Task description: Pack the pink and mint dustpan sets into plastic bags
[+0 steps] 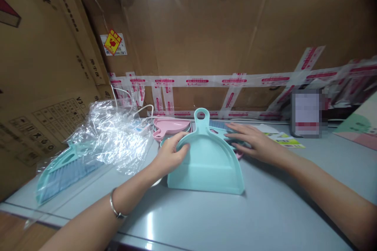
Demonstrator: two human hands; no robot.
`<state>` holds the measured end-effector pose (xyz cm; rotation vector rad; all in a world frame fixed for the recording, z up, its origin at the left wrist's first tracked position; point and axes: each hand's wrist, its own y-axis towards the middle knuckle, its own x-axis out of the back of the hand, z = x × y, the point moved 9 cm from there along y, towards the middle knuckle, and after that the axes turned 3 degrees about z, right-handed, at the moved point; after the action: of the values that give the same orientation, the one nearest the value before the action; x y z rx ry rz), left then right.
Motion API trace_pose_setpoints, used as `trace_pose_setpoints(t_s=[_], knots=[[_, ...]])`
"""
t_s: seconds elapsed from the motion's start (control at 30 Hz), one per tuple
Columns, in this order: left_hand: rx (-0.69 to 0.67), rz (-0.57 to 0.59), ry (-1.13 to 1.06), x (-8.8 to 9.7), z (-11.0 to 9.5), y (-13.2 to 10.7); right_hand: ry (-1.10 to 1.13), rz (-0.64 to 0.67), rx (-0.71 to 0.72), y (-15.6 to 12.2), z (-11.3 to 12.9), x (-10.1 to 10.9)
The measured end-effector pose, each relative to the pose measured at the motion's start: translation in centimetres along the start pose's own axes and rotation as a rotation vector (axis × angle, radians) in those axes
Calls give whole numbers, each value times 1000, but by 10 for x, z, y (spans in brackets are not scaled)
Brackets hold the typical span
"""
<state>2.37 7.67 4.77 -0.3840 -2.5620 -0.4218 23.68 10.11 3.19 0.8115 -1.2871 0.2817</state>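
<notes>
A mint-green dustpan [206, 160] with a ring at the end of its handle stands tilted on the table in front of me. My left hand [171, 155] is closed on its left rim, thumb over the front and fingers behind. Behind the dustpan's right side is a mint-green hand brush with blue-grey bristles [219, 126], partly hidden. My right hand [250, 141] rests its outstretched, slightly spread fingers over that brush; whether it grips is not clear. Pink dustpans [171, 126] lie stacked behind, to the left.
At left, a mint brush [70, 168] lies in clear plastic beside crumpled plastic bags [118, 133]. A large taped carton [206, 35] walls off the back; another carton [44, 78] stands left. A phone [306, 111] leans at right near yellow-green cards [285, 140]. White cables run along the back.
</notes>
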Motion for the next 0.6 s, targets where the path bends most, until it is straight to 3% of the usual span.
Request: trace_pose_setpoints(t_s=[0.17,0.23,0.37,0.43,0.53,0.6], knots=[[-13,-9,9,2,-2,-1,-16,-187,-94,-14,-28,28],[-12,-6,10,1,-2,0,22,-194,-124,-18,-36,32],[-3,-3,9,1,0,1,69,-22,-73,-12,-27,4],[-2,-7,12,2,0,1,57,-7,-53,-9,-22,-6],[-15,-14,6,4,-2,1,17,-111,-61,-9,-22,3],[-20,-16,1,4,-3,1,13,-266,-137,-14,-29,27]])
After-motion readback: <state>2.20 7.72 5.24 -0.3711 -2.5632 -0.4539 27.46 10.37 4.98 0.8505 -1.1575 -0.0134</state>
